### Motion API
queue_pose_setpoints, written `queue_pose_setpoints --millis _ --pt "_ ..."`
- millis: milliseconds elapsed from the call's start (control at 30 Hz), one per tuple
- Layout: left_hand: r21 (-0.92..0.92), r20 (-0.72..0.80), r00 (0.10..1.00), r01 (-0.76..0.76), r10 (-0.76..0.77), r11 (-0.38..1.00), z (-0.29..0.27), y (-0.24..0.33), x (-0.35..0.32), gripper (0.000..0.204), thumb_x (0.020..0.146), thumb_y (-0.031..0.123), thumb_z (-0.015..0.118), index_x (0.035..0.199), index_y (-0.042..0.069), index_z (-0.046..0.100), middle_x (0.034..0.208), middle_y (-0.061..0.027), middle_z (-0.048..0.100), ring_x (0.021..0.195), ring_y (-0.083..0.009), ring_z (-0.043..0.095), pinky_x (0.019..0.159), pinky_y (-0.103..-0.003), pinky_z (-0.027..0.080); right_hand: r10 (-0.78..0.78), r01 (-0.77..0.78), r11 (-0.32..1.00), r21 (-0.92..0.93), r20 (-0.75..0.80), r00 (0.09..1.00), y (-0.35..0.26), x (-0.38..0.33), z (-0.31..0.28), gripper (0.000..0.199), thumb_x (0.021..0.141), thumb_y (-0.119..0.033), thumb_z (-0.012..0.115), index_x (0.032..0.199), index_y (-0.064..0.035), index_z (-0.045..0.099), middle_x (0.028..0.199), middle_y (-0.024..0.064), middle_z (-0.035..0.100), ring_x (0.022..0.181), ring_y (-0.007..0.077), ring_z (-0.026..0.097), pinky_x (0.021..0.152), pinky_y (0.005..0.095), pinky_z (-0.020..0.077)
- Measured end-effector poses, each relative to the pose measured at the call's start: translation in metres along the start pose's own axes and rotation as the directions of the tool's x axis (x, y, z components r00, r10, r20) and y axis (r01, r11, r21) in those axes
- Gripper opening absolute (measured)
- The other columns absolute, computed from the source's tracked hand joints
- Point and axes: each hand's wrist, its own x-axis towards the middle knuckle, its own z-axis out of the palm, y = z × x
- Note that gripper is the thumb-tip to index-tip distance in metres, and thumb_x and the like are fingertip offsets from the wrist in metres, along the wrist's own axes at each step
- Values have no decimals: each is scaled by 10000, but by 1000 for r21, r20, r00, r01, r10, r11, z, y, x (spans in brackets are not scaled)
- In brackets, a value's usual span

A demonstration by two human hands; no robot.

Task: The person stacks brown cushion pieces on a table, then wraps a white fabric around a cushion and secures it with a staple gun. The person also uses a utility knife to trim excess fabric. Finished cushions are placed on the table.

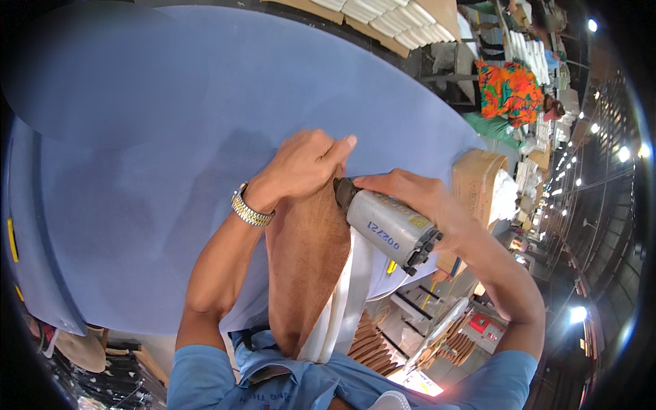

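A brown piece with a streaked, leathery or wooden-looking face [304, 253] stretches from my torso up to my hands; a white strip [335, 307] runs along its right side. At the far end of this piece, my left hand [307, 164] is closed on it, thumb sticking out to the right. My right hand [424, 195] wraps round a grey metal handheld tool [386, 225] with a dark nose. That nose is against or very near the brown piece's right edge, just beside my left fingers. The tool's exact kind and its handle are hidden.
A large blue-covered surface [150, 205] spreads beneath my hands. A cardboard box [475, 184] stands to the right, with stacked white goods [410, 24] at the far side. Curved brown pieces [372, 345] lie lower right. A person in an orange patterned top [509, 92] is farther off.
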Motion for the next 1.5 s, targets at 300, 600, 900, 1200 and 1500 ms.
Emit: queue_pose_setpoints --millis 300,600,900,1200,1500 --pt "0 20 996 82 -82 997 -3 9 -5 674 1051 481 436 729 -50 696 667 -187 665 661 -284 648 714 -404 518 -15 14 1000 -4 -75 997 9 -1 15 876 607 -286 852 1409 -127 537 1208 156 677 1050 406 665 914 444 531" --pt "-302 -242 950 121 -199 945 -6 25 -34 667 1072 488 412 750 -27 691 743 -112 671 744 -206 604 833 -346 505 -145 102 988 -112 -498 855 -19 -65 83 834 667 -184 864 1434 -140 538 1217 159 675 1087 394 651 921 455 532" --pt "-243 -393 906 -270 160 932 27 211 -93 626 1040 356 418 538 29 596 599 -123 600 726 -240 599 971 -348 461 517 -421 855 302 -555 652 74 -129 222 790 797 -283 851 1477 -73 507 1408 249 563 1339 412 523 1108 459 430" --pt "490 12 769 -562 639 667 91 246 -227 405 933 283 583 618 60 706 991 -159 737 1236 -381 605 1223 -522 242 59 522 814 256 -929 365 4 -119 148 431 1047 -242 586 1397 9 576 1362 165 634 1278 256 592 1059 354 466" --pt "442 -485 795 -137 365 886 154 220 -333 740 993 331 609 1550 -67 326 1377 -307 591 1335 -346 564 1089 -404 445 -268 670 740 56 -890 370 -148 -75 129 442 1057 -388 537 1194 -4 708 1207 182 715 1180 287 655 1000 358 491"
